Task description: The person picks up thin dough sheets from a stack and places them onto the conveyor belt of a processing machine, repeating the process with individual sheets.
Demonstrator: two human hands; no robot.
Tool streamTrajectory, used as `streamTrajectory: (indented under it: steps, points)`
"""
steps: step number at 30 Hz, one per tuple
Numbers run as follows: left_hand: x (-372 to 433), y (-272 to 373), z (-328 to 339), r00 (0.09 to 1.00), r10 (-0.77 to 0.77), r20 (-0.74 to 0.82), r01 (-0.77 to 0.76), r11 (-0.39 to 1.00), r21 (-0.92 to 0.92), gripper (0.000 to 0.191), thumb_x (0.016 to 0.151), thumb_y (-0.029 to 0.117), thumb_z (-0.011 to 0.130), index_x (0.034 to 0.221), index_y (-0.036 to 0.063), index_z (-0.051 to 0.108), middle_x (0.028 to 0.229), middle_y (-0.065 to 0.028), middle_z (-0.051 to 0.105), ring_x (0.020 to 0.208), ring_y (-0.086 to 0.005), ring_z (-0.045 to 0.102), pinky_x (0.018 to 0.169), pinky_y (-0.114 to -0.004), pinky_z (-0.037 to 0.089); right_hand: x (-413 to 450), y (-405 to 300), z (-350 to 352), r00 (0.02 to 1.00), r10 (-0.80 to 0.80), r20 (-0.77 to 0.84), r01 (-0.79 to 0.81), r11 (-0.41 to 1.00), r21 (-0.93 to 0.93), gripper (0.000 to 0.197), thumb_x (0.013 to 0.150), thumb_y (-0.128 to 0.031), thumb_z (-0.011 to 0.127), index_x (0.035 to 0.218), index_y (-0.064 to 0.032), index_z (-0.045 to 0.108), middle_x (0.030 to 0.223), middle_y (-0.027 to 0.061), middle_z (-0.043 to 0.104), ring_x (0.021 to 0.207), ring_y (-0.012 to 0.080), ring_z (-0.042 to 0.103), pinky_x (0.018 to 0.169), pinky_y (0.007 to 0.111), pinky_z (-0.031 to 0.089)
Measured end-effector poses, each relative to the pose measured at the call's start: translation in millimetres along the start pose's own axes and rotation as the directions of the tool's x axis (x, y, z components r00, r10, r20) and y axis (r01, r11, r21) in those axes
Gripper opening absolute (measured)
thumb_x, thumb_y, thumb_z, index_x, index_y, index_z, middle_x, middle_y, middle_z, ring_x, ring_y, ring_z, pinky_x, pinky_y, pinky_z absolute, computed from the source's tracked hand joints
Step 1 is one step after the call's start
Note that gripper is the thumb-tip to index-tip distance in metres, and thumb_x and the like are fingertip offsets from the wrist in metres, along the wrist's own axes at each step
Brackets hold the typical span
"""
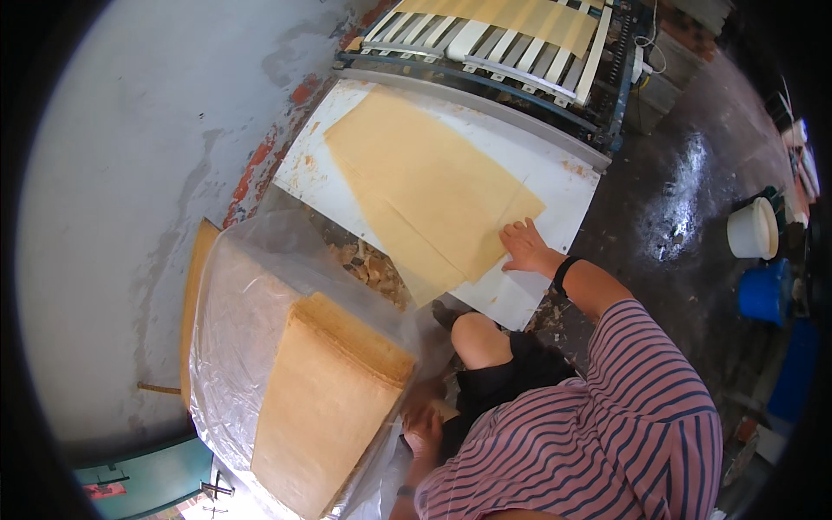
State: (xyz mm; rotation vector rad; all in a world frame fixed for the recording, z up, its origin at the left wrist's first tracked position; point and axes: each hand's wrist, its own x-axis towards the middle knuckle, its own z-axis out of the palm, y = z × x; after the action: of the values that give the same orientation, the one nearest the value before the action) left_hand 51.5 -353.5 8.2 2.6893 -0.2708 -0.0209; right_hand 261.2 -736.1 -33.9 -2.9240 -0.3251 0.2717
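Note:
Thin, translucent tan sheets (pixel 429 175), overlapping one another, lie across a white board (pixel 559 188), and a corner of one hangs past its near edge. My right hand (pixel 525 247) rests on the right edge of the sheets, fingers spread. My left hand (pixel 426 426) is low beside my lap, next to the stack; a small tan piece shows by its fingers, but whether it is gripped is unclear. To the left, a thick stack of tan sheets (pixel 331 403) sits on clear plastic film (pixel 244 312).
Beyond the board stands a slatted machine (pixel 507 49) with a tan sheet on its slats. Tan scraps (pixel 374 270) lie below the board's near edge. A peeling wall (pixel 149 162) runs along the left. White (pixel 751 229) and blue (pixel 764 292) buckets stand at right.

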Motion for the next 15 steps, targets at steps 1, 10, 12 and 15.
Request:
streamTrajectory:
  steps: [1, 10, 12, 15]
  points:
    - [1, 2, -1, 1.0, -0.017, 0.001, 0.017, 1.0, -0.023, 0.017, 0.063, 0.016, 0.061, 0.077, 0.0066, 0.061, 0.087, -0.0107, 0.057, 0.082, -0.0285, 0.052, 0.075, -0.039, 0.04, -2, -5, -4, 0.999, -0.026, 0.032, 0.027, 0.999, -0.028, 0.056, 0.055, -0.039, 0.067, 0.093, -0.0029, 0.049, 0.092, 0.0105, 0.048, 0.093, 0.0255, 0.043, 0.081, 0.044, 0.029]
    - [-8, -1, -1, 0.999, 0.018, -0.049, -0.021, 0.998, -0.063, 0.015, 0.064, 0.016, 0.059, 0.075, 0.0066, 0.06, 0.085, -0.0114, 0.056, 0.081, -0.0292, 0.052, 0.075, -0.039, 0.039, -100, -37, 8, 0.96, -0.268, 0.085, 0.279, 0.946, -0.165, 0.038, 0.058, -0.033, 0.065, 0.078, -0.0038, 0.052, 0.077, 0.0098, 0.049, 0.079, 0.0235, 0.048, 0.072, 0.038, 0.032]
    - [-10, -5, 1, 0.997, 0.032, -0.073, -0.036, 0.998, -0.054, 0.015, 0.064, 0.016, 0.059, 0.075, 0.0066, 0.059, 0.084, -0.0112, 0.056, 0.081, -0.0293, 0.051, 0.075, -0.039, 0.039, -109, -33, 35, 0.976, -0.218, 0.005, 0.215, 0.959, -0.186, 0.026, 0.062, -0.026, 0.059, 0.076, -0.0047, 0.053, 0.074, 0.0092, 0.05, 0.077, 0.0231, 0.048, 0.07, 0.037, 0.032]
    - [-13, -8, 1, 0.996, 0.058, -0.072, -0.062, 0.997, -0.053, 0.015, 0.064, 0.016, 0.059, 0.076, 0.0068, 0.059, 0.085, -0.0113, 0.056, 0.081, -0.0295, 0.051, 0.075, -0.039, 0.038, -112, -28, 32, 0.979, -0.188, -0.082, 0.169, 0.965, -0.199, 0.009, 0.066, -0.014, 0.051, 0.07, -0.0065, 0.053, 0.068, 0.008, 0.05, 0.072, 0.0224, 0.049, 0.066, 0.036, 0.033]
